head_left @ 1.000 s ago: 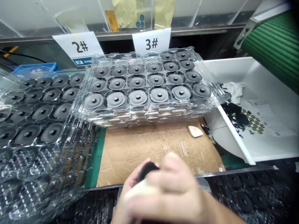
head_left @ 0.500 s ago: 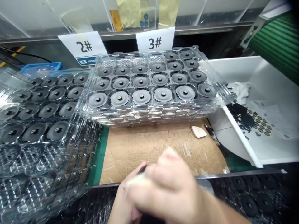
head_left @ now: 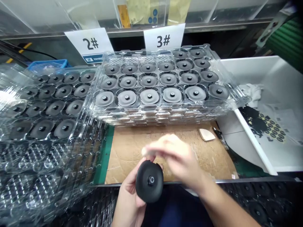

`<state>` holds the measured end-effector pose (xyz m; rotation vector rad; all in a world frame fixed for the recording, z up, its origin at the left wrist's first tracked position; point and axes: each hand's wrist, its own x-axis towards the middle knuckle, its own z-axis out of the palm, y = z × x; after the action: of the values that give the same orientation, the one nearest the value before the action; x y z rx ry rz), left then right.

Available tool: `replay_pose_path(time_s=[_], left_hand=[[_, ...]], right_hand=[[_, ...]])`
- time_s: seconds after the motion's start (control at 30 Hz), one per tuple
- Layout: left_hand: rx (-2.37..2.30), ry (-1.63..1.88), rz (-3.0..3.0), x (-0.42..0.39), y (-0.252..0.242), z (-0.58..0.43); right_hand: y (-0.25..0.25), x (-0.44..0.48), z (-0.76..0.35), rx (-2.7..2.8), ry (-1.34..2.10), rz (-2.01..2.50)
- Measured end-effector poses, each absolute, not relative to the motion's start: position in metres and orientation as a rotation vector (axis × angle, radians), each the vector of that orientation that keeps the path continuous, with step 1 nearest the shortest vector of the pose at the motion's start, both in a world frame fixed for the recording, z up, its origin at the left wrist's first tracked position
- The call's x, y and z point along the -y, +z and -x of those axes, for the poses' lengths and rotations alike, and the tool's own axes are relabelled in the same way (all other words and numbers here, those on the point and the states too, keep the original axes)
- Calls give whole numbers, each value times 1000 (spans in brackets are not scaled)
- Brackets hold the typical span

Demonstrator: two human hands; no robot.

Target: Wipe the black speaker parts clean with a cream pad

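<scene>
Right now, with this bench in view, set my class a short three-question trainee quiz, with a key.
1. Multiple choice: what does the left hand hold? A, a black disc; B, a roll of tape.
2. True or false: the white bin stands to the right of the cardboard sheet.
3. Fill in the blank: the card behind the clear tray stack reads ____.

Key: 1 A; 2 true; 3 3#.

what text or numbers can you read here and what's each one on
"2#" on the left white card
"3#" on the right white card
Blue strip under the "2#": print too small to read
Orange label behind the clear panel: too blurred to read
Printed paper sheet at right: too small to read
</scene>
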<state>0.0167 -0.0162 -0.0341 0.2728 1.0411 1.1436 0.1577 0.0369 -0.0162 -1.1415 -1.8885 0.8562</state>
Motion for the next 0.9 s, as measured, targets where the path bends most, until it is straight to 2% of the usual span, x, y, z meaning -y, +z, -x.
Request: replay_pose_path(time_s=[0.1, 0.2, 0.3, 0.4, 0.5, 0.63, 0.77, 0.9], left_hand=[[-1048, 1192, -141, 10, -39, -17], [-1033, 1207, -97, 7, -47, -14], [-1022, 1177, -114, 7, -49, -9], [-1011, 1147, -119, 8, -45, -9], [-977, 1132, -142, 10, -42, -12], [-909, 1077, -132, 12, -41, -13], [-938, 1084, -143, 11, -39, -11], [-931, 1069, -157, 8, -31, -14]], right_hand=[[-57, -36, -162, 1720, 917, 1434], [-94, -13, -159, 1789, 991, 1457], [-109, 5, -158, 1807, 1053, 1475], [-88, 0, -162, 1697, 1039, 1541], [-43, -12, -157, 1568, 943, 1539], [4, -16, -141, 1739, 922, 1227], [10, -20, -134, 1898, 1161, 1158], [6, -22, -131, 1821, 824, 1213]])
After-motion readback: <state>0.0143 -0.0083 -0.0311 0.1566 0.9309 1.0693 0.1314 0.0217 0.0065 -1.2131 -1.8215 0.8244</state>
